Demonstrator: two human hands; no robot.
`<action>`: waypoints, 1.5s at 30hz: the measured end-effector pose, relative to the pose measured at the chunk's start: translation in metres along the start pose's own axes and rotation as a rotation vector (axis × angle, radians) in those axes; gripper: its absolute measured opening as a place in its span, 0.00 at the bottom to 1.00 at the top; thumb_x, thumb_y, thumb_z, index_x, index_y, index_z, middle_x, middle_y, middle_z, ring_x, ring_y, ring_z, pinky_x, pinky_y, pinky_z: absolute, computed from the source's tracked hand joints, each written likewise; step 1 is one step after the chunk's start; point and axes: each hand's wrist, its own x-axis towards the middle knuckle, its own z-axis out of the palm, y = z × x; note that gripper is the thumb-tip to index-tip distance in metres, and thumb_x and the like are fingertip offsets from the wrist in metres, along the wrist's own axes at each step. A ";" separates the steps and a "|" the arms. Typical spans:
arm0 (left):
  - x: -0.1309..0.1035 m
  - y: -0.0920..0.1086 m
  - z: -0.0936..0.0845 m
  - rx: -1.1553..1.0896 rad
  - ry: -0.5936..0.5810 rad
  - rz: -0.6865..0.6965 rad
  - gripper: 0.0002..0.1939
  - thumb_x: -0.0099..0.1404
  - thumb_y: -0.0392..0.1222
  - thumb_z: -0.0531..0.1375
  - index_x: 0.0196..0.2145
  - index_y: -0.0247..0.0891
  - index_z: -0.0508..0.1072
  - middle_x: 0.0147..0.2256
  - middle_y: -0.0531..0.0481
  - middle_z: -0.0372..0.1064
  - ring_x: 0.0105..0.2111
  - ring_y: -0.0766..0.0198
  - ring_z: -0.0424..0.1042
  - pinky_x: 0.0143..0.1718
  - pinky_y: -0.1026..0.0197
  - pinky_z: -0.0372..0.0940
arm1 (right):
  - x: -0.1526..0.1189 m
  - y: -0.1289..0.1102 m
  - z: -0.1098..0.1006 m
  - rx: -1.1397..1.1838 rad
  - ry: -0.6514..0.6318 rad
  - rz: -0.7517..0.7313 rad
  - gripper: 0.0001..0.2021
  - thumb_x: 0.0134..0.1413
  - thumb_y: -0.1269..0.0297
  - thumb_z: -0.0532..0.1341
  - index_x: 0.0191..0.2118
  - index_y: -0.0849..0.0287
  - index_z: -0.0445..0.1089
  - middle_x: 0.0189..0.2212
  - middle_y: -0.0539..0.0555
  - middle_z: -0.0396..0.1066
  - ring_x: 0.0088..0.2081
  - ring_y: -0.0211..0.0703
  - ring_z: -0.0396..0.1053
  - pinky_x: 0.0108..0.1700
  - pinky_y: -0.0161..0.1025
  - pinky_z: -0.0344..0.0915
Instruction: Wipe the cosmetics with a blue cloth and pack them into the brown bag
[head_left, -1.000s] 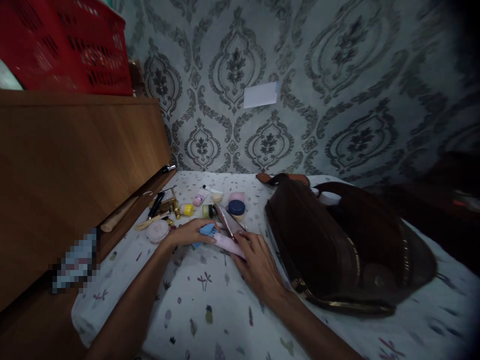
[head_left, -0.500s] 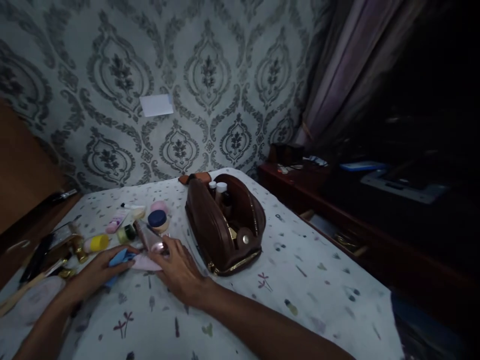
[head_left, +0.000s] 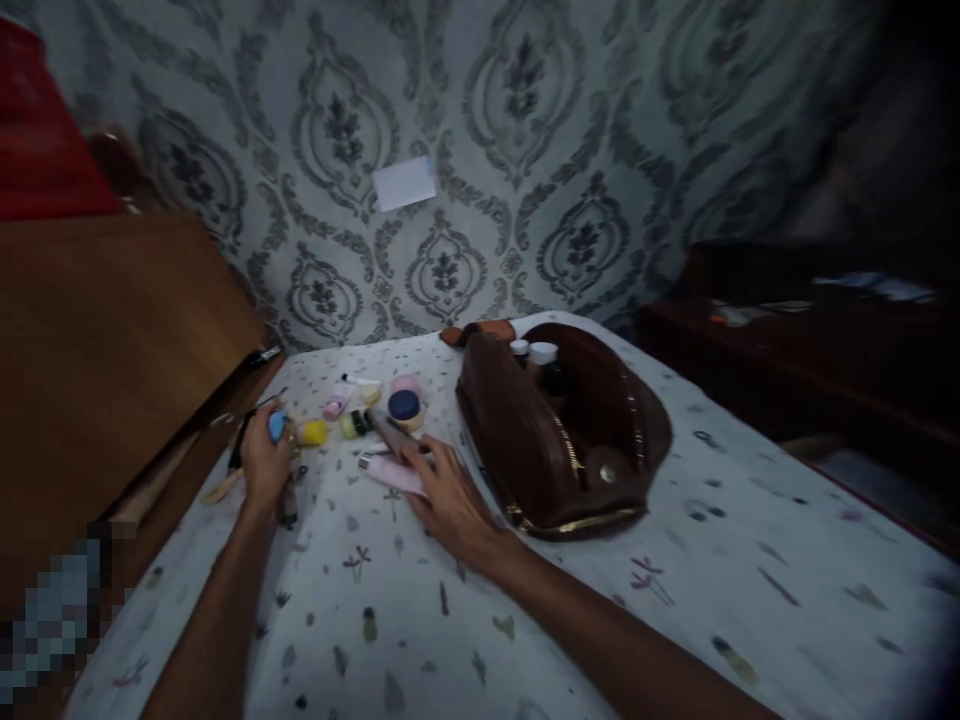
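Pinching one end of a pink tube [head_left: 390,473] between thumb and fingers, the right hand [head_left: 454,505] has a narrow grip just left of the brown bag [head_left: 499,430]. A shiny tube [head_left: 388,430] slants against those same fingertips; from where I stand I can't tell whether it is gripped too or only touched. The pink tube lies low over the printed sheet [head_left: 420,640], its free end pointing left, though I can't say if it rests on it.

Well apart, the left hand [head_left: 266,460] is closed around something blue [head_left: 277,425], which peeks out past the fingers. That hand is just beside a yellow-capped bottle [head_left: 313,432] and near a pale stick [head_left: 220,490].

Between the hands and the wall [head_left: 517,90] I see a green jar [head_left: 351,425], a pink bottle [head_left: 337,402] and a navy-lidded jar [head_left: 405,408], with a pink jar [head_left: 406,384] just behind it. The bag gapes open, two white-capped bottles [head_left: 543,353] upright inside. A piece of white paper [head_left: 405,184] sits flat against the patterned wall, roughly above the jars. A wooden cabinet [head_left: 112,320] closes off the left, with something red [head_left: 52,130] on top.
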 end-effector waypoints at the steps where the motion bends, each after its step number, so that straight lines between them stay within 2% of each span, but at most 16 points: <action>1: 0.002 -0.005 0.000 0.065 -0.003 -0.018 0.23 0.65 0.40 0.50 0.57 0.33 0.64 0.52 0.35 0.68 0.53 0.48 0.68 0.55 0.45 0.63 | 0.000 0.001 0.002 0.001 0.010 -0.007 0.26 0.54 0.75 0.59 0.60 0.58 0.60 0.59 0.64 0.56 0.60 0.57 0.57 0.60 0.56 0.61; 5: 0.002 -0.015 0.006 0.239 -0.125 -0.007 0.23 0.67 0.37 0.51 0.59 0.32 0.62 0.55 0.34 0.68 0.55 0.49 0.68 0.56 0.47 0.63 | 0.001 0.005 0.008 -0.010 0.035 -0.041 0.26 0.53 0.75 0.59 0.59 0.59 0.61 0.59 0.65 0.55 0.60 0.59 0.56 0.59 0.56 0.62; 11: -0.008 -0.003 0.015 0.318 -0.303 0.101 0.25 0.62 0.31 0.56 0.57 0.38 0.67 0.60 0.37 0.64 0.61 0.47 0.61 0.59 0.41 0.56 | 0.000 0.011 0.014 -0.014 0.095 -0.070 0.28 0.52 0.75 0.58 0.59 0.55 0.60 0.58 0.63 0.55 0.60 0.59 0.57 0.59 0.57 0.63; 16: -0.003 0.003 0.003 0.359 -0.353 0.132 0.14 0.66 0.40 0.54 0.48 0.37 0.72 0.49 0.39 0.70 0.52 0.50 0.67 0.54 0.49 0.61 | -0.001 0.018 0.019 0.005 0.107 -0.099 0.28 0.55 0.72 0.56 0.62 0.51 0.56 0.59 0.62 0.54 0.59 0.58 0.59 0.57 0.58 0.65; 19: -0.001 0.007 -0.001 0.367 -0.360 0.136 0.12 0.68 0.41 0.52 0.45 0.36 0.71 0.46 0.39 0.70 0.51 0.51 0.66 0.54 0.51 0.60 | -0.001 0.021 0.023 0.006 0.132 -0.113 0.28 0.57 0.69 0.55 0.64 0.49 0.54 0.59 0.62 0.54 0.59 0.59 0.59 0.57 0.59 0.65; 22: -0.005 0.015 0.000 0.359 -0.413 0.155 0.12 0.68 0.38 0.52 0.47 0.36 0.68 0.44 0.41 0.71 0.48 0.53 0.69 0.50 0.54 0.63 | -0.001 0.024 0.027 -0.008 0.165 -0.135 0.26 0.59 0.67 0.55 0.63 0.52 0.56 0.59 0.63 0.54 0.59 0.59 0.59 0.56 0.58 0.65; 25: -0.011 0.025 0.000 0.351 -0.488 0.197 0.16 0.69 0.42 0.52 0.53 0.38 0.65 0.42 0.44 0.72 0.42 0.55 0.72 0.42 0.57 0.65 | -0.001 0.027 0.029 -0.026 0.199 -0.147 0.24 0.60 0.65 0.54 0.62 0.53 0.57 0.59 0.63 0.55 0.59 0.59 0.60 0.56 0.57 0.66; 28: -0.015 0.034 -0.004 0.361 -0.548 0.259 0.19 0.69 0.46 0.54 0.55 0.43 0.65 0.46 0.44 0.70 0.44 0.53 0.72 0.42 0.56 0.65 | -0.001 0.027 0.028 -0.051 0.209 -0.169 0.24 0.61 0.64 0.54 0.62 0.53 0.57 0.59 0.63 0.55 0.58 0.58 0.60 0.57 0.58 0.66; 32: -0.015 0.044 -0.011 0.387 -0.586 0.290 0.16 0.70 0.50 0.52 0.51 0.44 0.70 0.47 0.43 0.68 0.44 0.52 0.73 0.41 0.56 0.65 | 0.000 0.023 0.023 -0.096 0.228 -0.219 0.24 0.61 0.65 0.54 0.62 0.53 0.57 0.58 0.63 0.57 0.58 0.58 0.61 0.55 0.58 0.67; 38: -0.016 0.057 -0.014 0.411 -0.606 0.245 0.16 0.72 0.50 0.49 0.45 0.40 0.71 0.43 0.43 0.71 0.41 0.54 0.75 0.42 0.57 0.65 | 0.003 0.010 0.013 -0.108 0.291 -0.383 0.19 0.62 0.70 0.54 0.58 0.56 0.62 0.55 0.65 0.61 0.57 0.57 0.63 0.52 0.56 0.69; 42: -0.018 0.063 -0.019 0.402 -0.654 0.243 0.16 0.70 0.50 0.51 0.47 0.38 0.69 0.44 0.41 0.73 0.43 0.52 0.75 0.42 0.56 0.66 | 0.003 0.000 0.006 -0.034 0.274 -0.483 0.17 0.61 0.74 0.54 0.55 0.56 0.65 0.52 0.63 0.67 0.54 0.52 0.67 0.51 0.51 0.70; 45: -0.020 0.070 -0.025 0.367 -0.722 0.287 0.15 0.67 0.51 0.55 0.46 0.40 0.68 0.42 0.44 0.75 0.43 0.52 0.75 0.41 0.57 0.66 | -0.001 -0.004 0.005 0.027 0.210 -0.508 0.15 0.62 0.74 0.54 0.52 0.57 0.67 0.45 0.60 0.72 0.47 0.46 0.72 0.47 0.43 0.73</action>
